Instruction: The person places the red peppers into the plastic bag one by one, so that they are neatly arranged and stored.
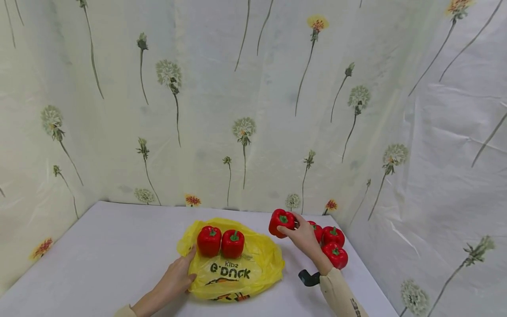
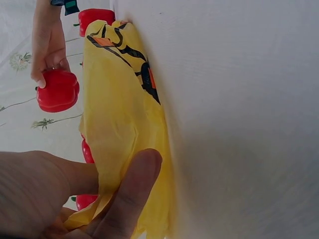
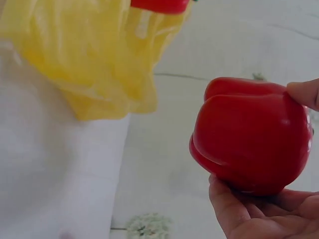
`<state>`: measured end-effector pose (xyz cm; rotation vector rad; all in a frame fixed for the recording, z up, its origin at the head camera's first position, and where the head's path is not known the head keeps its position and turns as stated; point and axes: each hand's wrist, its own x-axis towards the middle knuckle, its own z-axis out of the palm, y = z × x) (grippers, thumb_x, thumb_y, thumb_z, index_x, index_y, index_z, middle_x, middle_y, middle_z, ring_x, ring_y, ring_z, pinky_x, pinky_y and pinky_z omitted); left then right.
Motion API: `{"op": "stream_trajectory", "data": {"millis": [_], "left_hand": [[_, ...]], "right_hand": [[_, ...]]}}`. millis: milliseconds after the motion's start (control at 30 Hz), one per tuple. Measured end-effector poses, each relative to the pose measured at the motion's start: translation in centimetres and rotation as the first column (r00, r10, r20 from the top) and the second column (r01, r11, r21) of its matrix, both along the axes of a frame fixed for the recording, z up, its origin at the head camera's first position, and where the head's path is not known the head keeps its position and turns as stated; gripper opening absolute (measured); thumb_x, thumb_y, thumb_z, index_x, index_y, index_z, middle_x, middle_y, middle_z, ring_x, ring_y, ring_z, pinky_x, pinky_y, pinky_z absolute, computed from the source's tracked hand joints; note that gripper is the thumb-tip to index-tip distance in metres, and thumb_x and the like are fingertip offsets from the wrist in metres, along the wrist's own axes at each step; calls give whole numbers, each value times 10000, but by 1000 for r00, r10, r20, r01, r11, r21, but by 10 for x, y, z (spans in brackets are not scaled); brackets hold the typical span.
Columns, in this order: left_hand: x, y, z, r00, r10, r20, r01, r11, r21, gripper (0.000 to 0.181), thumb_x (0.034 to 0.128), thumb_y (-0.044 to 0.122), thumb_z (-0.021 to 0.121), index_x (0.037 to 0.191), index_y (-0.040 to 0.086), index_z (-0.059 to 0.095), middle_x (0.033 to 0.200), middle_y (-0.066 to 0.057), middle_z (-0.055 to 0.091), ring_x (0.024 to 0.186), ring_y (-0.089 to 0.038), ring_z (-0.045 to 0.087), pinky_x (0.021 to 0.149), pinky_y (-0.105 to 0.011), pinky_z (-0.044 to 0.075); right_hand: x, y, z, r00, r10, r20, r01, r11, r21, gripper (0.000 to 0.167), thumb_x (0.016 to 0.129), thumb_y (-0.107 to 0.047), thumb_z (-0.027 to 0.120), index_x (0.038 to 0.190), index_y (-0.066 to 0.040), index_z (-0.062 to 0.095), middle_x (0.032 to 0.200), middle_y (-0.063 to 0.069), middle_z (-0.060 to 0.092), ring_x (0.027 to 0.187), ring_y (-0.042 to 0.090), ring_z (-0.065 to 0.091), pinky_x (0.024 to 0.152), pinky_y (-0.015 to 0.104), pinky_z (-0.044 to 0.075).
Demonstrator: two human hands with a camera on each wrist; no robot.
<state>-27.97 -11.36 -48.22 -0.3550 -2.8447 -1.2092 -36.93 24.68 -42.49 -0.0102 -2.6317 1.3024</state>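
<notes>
My right hand [image 1: 304,237] grips a red bell pepper [image 1: 280,223] in the air, right of a yellow plastic bag [image 1: 263,257]. The right wrist view shows this pepper [image 3: 251,137] between the thumb and the fingers, apart from the bag. My left hand [image 1: 177,273] holds the bag's left edge; up close the thumb lies along the yellow plastic [image 2: 112,94]. Two more red bell peppers, one on the left [image 1: 208,242] and one on the right [image 1: 233,245], sit side by side at the bag, stems upward. Printed lettering marks the bag's front.
Several red bell peppers [image 1: 333,236] stand grouped near the table's right edge, partly behind my right forearm. A black bent piece [image 1: 309,278] shows beside the right sleeve. Behind the white table [image 1: 119,246] hangs a dandelion-patterned curtain [image 1: 206,110], continuing along the sides.
</notes>
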Motion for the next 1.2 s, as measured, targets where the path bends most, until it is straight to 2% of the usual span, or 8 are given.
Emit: {"op": "stream_trajectory", "data": {"millis": [200, 400, 633, 900, 1200], "left_hand": [[1, 0, 0, 1000, -1, -14, 1, 1000, 5, 795, 786, -99, 672, 1469, -94, 266, 1386, -364, 432, 472, -94, 501, 398, -202, 439], [1, 0, 1, 1000, -8, -22, 9, 1000, 12, 801, 785, -98, 674, 1471, -95, 261, 1375, -365, 443, 458, -84, 508, 395, -201, 438], [0, -2, 2, 1000, 5, -11, -5, 1000, 27, 811, 774, -133, 638, 1484, -69, 253, 1353, -352, 464, 449, -86, 510, 390, -204, 449], [2, -2, 3, 998, -2, -69, 5, 999, 42, 800, 754, -166, 601, 1477, -75, 272, 1356, -347, 468, 451, -77, 493, 377, -202, 440], [3, -3, 4, 999, -15, -36, 18, 998, 65, 799, 775, -153, 614, 1483, -76, 254, 1309, -317, 493, 444, -78, 518, 383, -207, 454]], "right_hand": [[9, -14, 9, 999, 30, -14, -30, 1000, -7, 842, 794, -391, 764, 1469, -78, 370, 1395, 204, 507, 1219, 380, 524, 895, 454, 551], [15, -24, 12, 998, 65, -25, -65, 998, -17, 814, 785, -370, 779, 1452, -100, 397, 1379, 176, 528, 1206, 358, 541, 889, 444, 555], [19, -37, 8, 992, 117, -42, -118, 993, -14, 791, 748, -369, 808, 1411, -130, 450, 1321, 139, 582, 1154, 324, 588, 849, 423, 573], [19, -48, 0, 989, 147, -2, -147, 989, -10, 751, 743, -350, 814, 1386, -154, 477, 1289, 101, 600, 1126, 281, 596, 840, 393, 578], [21, -51, -4, 986, 163, 25, -163, 986, 17, 773, 729, -392, 815, 1379, -152, 472, 1280, 95, 599, 1103, 262, 593, 839, 386, 577]]}}
